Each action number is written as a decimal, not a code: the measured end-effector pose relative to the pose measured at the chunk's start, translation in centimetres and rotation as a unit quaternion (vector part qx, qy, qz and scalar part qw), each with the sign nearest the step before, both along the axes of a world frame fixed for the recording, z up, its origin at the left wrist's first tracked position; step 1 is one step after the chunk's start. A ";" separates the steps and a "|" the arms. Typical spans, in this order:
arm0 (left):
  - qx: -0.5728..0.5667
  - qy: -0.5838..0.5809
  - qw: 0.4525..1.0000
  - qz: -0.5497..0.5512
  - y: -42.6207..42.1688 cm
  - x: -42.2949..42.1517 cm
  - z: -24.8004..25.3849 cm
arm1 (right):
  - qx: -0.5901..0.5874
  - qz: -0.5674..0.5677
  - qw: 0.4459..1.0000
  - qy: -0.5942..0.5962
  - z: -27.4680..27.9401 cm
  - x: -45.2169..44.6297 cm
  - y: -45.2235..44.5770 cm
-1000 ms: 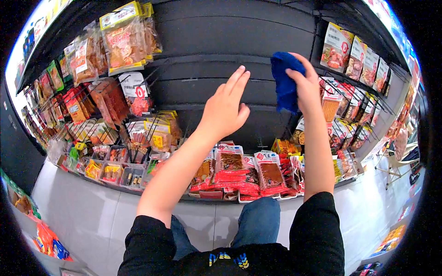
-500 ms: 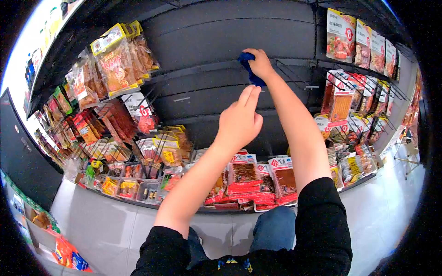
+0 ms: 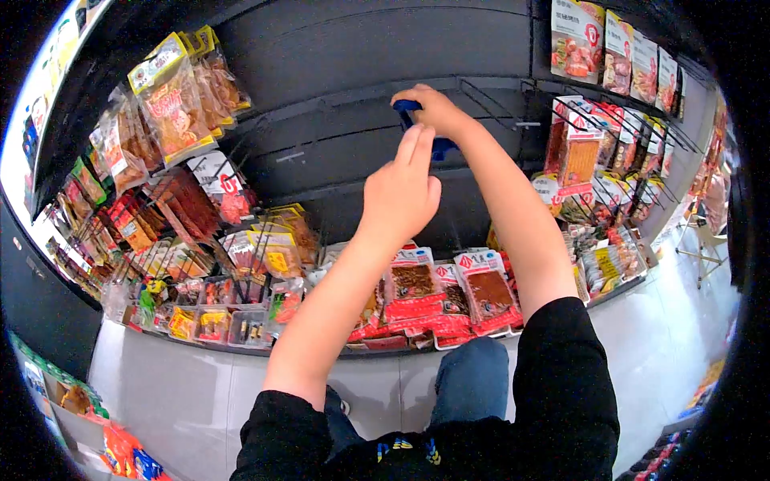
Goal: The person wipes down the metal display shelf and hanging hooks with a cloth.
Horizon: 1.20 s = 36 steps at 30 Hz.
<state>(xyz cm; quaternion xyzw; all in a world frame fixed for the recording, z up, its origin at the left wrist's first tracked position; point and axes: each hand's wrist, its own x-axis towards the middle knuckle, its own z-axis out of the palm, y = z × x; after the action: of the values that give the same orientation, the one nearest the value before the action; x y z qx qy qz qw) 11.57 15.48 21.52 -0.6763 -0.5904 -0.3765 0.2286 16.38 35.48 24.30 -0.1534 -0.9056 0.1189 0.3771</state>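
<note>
A dark blue cloth (image 3: 443,148) is bunched in my right hand (image 3: 437,114), whose fingers are closed around it in front of the black back panel (image 3: 321,104). Part of the cloth sticks out to the left of those fingers, and more hangs below them. Just under it is my left hand (image 3: 401,196), back toward me, with two fingers stretched upward and the thumb apart. Those fingertips overlap the cloth in view; whether they press on it I cannot tell. The left hand's other fingers are mostly hidden.
Bagged snacks (image 3: 172,104) hang on hooks at the left, and more packets (image 3: 581,152) at the right. Red-and-white packs (image 3: 413,280) lie on the bottom shelf beneath my arms, beside small clear tubs (image 3: 249,327). Thin metal hooks (image 3: 489,104) jut from the panel.
The view has shifted slightly. My right hand and the cloth have moved a little left, and my left hand has come up so its fingertips now overlap the cloth.
</note>
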 end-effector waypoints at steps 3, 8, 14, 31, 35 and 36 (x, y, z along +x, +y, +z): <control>-0.034 0.017 0.999 0.032 -0.2 0.4 0.0 | 0.016 0.064 0.997 0.038 -0.4 2.6 -3.0; -0.039 0.049 0.996 0.063 -0.4 0.7 -0.2 | 0.025 0.083 0.996 0.023 -0.7 5.2 -4.7; -0.051 0.050 0.994 0.079 -1.2 2.0 0.4 | -0.112 0.060 0.984 0.127 -0.1 6.0 -8.0; -0.046 0.024 0.995 -0.087 1.9 8.5 1.2 | 0.002 -0.128 0.950 0.286 4.4 21.0 -5.1; -0.057 0.050 0.994 -0.074 5.3 10.6 1.7 | 0.098 -0.176 0.939 0.277 2.9 18.0 3.0; -0.057 0.050 0.994 -0.072 6.0 10.8 1.4 | 0.092 -0.177 0.941 0.272 2.4 16.8 4.7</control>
<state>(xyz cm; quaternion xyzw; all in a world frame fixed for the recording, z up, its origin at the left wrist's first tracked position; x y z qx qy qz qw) 22.42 21.51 22.90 -0.7471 -0.5486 -0.3232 0.1908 33.23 40.15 26.72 -0.2373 -0.7338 0.0037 0.6366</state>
